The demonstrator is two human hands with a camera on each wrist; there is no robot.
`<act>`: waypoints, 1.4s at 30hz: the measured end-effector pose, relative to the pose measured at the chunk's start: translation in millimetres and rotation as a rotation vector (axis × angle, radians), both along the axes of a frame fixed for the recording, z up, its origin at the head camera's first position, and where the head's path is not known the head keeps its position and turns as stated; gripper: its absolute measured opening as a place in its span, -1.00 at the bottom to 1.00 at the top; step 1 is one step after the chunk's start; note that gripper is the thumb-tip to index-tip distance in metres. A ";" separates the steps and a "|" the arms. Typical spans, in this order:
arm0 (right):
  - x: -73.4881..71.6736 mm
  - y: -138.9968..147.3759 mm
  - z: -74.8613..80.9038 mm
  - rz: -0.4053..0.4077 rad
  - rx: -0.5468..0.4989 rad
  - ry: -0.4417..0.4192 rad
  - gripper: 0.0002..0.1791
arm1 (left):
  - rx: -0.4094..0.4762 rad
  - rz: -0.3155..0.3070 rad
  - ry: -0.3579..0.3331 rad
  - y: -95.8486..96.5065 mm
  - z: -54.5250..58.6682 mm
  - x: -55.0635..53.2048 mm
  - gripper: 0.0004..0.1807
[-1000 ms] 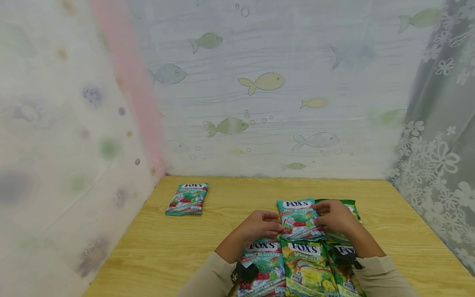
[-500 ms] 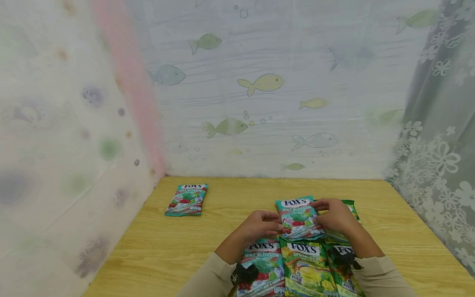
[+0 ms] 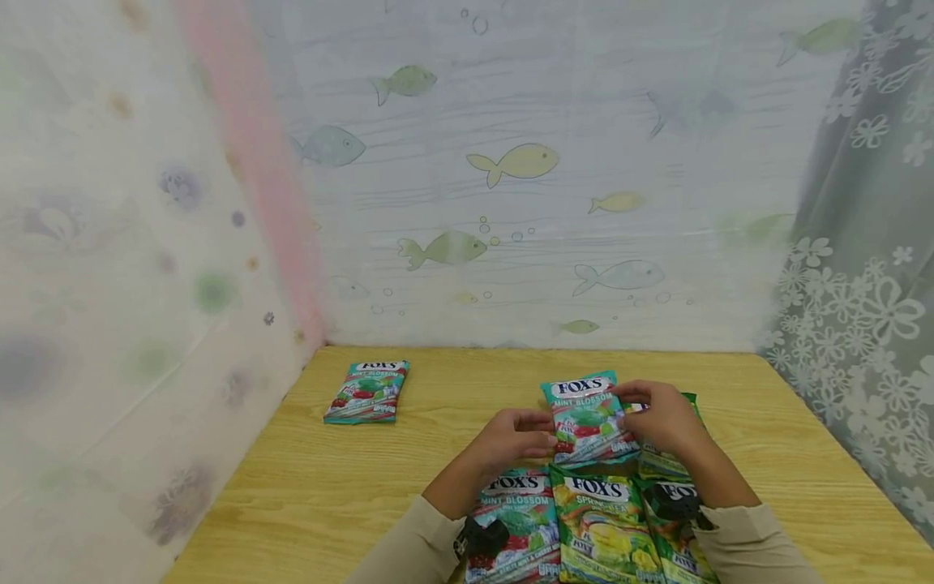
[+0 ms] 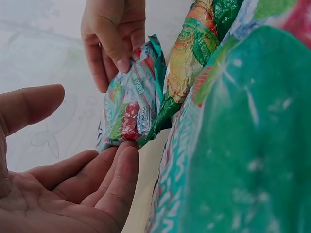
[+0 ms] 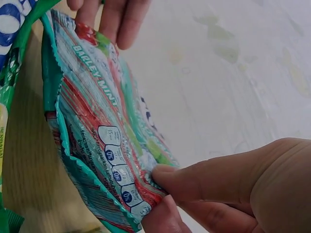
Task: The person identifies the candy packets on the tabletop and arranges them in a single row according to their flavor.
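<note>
A teal Fox's Mint Blossom candy bag [image 3: 586, 422] is between my two hands, its top edge raised and slightly turned. My right hand [image 3: 666, 418] pinches its right edge between thumb [image 5: 167, 177] and fingers. On the opposite edge, the fingertips of my left hand [image 3: 507, 442] touch the bag, with the thumb held apart, as the left wrist view shows. Below lie another Mint Blossom bag [image 3: 520, 519], partly under the left wrist, and a yellow-green Fox's Spring Tea bag [image 3: 606, 531]. Two more green bags, one farther back [image 3: 659, 464] and one nearer [image 3: 682, 543], are partly hidden by the right hand and wrist.
One more Mint Blossom bag [image 3: 367, 393] lies alone at the table's far left. The wooden table [image 3: 438, 389] meets a fish-patterned curtain [image 3: 525, 268] at its back edge; a grey flowered curtain [image 3: 854, 324] hangs on the right.
The Mint Blossom bag between my hands has shifted away from me and tilted, opening a gap to the bag below. My right hand moved with it; the left has barely moved.
</note>
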State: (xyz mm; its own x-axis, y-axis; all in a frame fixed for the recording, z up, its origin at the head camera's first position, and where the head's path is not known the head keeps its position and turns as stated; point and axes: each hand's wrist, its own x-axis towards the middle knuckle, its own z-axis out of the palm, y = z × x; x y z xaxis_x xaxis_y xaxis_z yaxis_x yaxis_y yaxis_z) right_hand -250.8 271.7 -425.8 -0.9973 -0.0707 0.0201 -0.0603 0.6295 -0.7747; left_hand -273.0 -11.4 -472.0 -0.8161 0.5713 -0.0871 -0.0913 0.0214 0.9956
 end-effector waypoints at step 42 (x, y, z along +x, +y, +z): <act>20.5 -42.5 33.6 -0.058 -0.256 0.190 -0.47 | 0.121 0.451 0.199 -11.1 36.5 0.0 -0.59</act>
State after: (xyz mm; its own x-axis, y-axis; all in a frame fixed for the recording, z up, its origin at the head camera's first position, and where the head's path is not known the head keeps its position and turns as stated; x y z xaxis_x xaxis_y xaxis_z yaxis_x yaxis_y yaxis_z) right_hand -230.3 229.2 -392.2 -0.9761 0.0180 0.2165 -0.1889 0.4220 -0.8867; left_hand -273.0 -22.5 -435.5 -0.9780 0.1541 0.1403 0.1270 -0.0931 0.9875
